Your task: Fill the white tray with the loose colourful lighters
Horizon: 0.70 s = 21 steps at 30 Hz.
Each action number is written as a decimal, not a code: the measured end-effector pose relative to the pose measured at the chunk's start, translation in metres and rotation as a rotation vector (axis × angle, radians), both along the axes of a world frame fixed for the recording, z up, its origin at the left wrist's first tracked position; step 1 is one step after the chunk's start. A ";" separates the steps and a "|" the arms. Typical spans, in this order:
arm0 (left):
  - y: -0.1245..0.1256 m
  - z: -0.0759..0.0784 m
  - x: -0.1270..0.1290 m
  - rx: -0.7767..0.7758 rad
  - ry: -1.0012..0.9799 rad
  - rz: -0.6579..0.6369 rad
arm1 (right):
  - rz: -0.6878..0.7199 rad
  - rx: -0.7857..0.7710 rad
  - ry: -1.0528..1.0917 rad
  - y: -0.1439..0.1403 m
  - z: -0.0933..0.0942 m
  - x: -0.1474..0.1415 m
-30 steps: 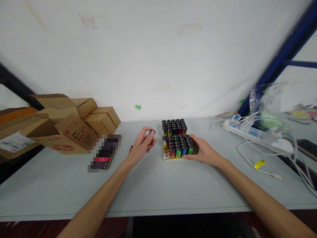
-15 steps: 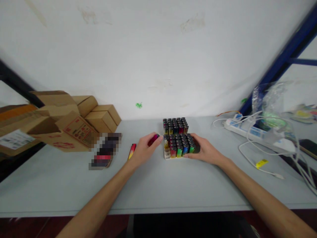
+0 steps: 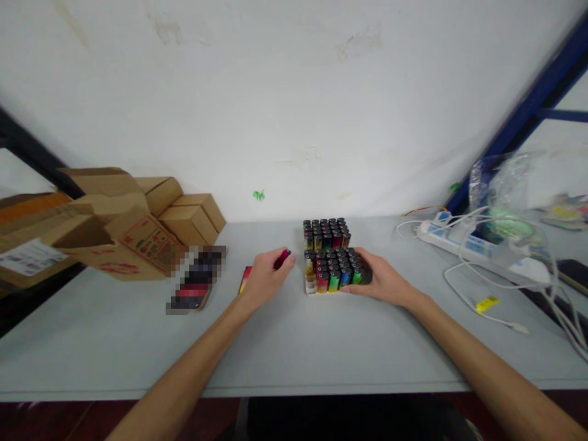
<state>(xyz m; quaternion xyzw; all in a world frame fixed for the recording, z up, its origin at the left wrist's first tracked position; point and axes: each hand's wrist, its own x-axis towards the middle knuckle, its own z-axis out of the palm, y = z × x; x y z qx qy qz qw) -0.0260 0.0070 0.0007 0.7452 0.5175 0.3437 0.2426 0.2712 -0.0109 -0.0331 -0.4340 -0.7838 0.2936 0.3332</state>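
My left hand (image 3: 266, 277) is closed around a magenta lighter (image 3: 282, 258) with a dark top, held just above the table and left of the tray. A red and yellow lighter (image 3: 245, 277) lies beside that hand, partly hidden by it. My right hand (image 3: 379, 278) grips the right side of a tray (image 3: 313, 291) packed with upright lighters (image 3: 334, 281) in several colours, with dark tops. At the tray's left side, part of a column shows no lighters in front. Behind stands a second block of upright lighters (image 3: 327, 236).
Open cardboard boxes (image 3: 133, 245) stand at the left, near a pixelated dark item (image 3: 197, 282). A white power strip (image 3: 482, 248) with tangled cables lies at the right, beside clear plastic wrap (image 3: 500, 180). A wall (image 3: 294, 110) rises behind the table.
My left hand has drawn slightly left, away from the tray, with the magenta lighter still in it. My right hand stays on the tray.
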 end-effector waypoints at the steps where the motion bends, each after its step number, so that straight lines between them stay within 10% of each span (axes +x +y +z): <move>1: 0.000 0.001 0.000 0.003 0.006 0.004 | 0.003 -0.002 0.003 0.000 0.000 0.000; 16: -0.002 -0.001 -0.001 0.034 0.021 0.029 | -0.004 0.008 -0.013 0.001 -0.002 0.000; 21: 0.002 -0.007 -0.001 -0.075 -0.332 -0.147 | -0.003 0.026 -0.017 0.002 -0.004 0.001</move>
